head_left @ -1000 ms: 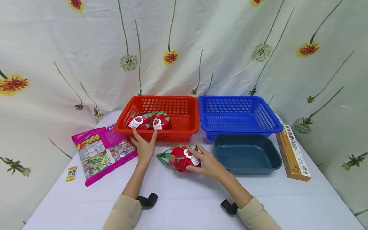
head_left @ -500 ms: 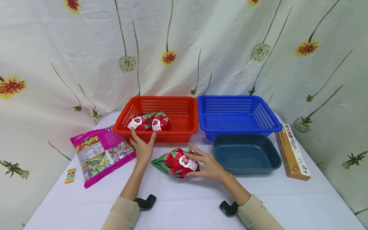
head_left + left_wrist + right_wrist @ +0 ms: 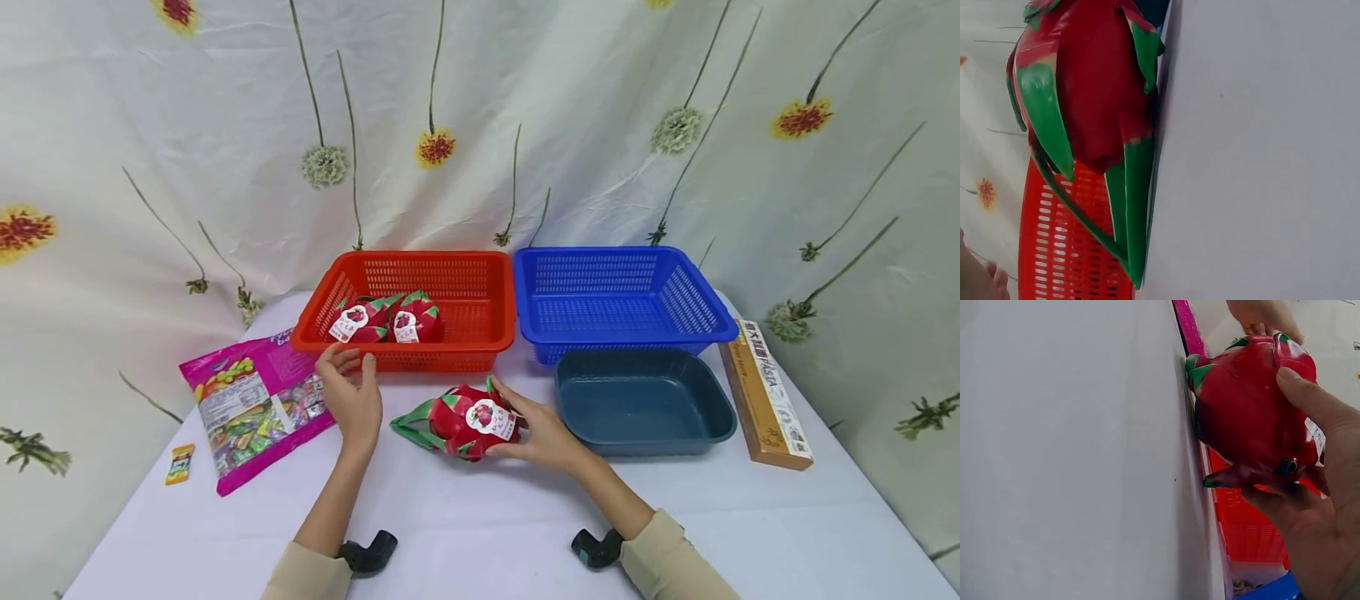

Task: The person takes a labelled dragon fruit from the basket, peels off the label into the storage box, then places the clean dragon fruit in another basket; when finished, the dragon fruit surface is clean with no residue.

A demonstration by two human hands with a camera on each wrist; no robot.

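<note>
Gripping a dragon fruit (image 3: 450, 425) at its rounded end, the right hand (image 3: 542, 433) has its thumb on the near side and its fingers bent round the far side, so this grip is clamped on the fruit. The fruit sits directly left of that grip, low over the white-covered desk (image 3: 465, 521), its long green leaf tips pointing away to the left and a round white label (image 3: 491, 419) facing up.

Further left, the left hand (image 3: 354, 406) holds nothing: its grip is apart, thumb and loosely bent fingers separated, just in front of the red basket (image 3: 435, 360). Whether its fingertips touch the basket wall cannot be told. Two more dragon fruits (image 3: 390, 319) lie side by side in that basket, beyond the left grip and toward the basket's left end, each with a white label. Just left of the same grip lies a pink candy bag (image 3: 247, 417), with a small wrapped sweet (image 3: 179, 464) farther out to its left.

To the right of the right grip, near it, stands a dark teal tub (image 3: 645, 448). Behind the tub, beyond and to the right of that grip, is a blue basket (image 3: 622, 308), end to end with the red one. Well to the right of the grip, past the tub, lies a pasta box (image 3: 765, 396). Beyond both grips hangs a flower-printed cloth (image 3: 465, 200).
</note>
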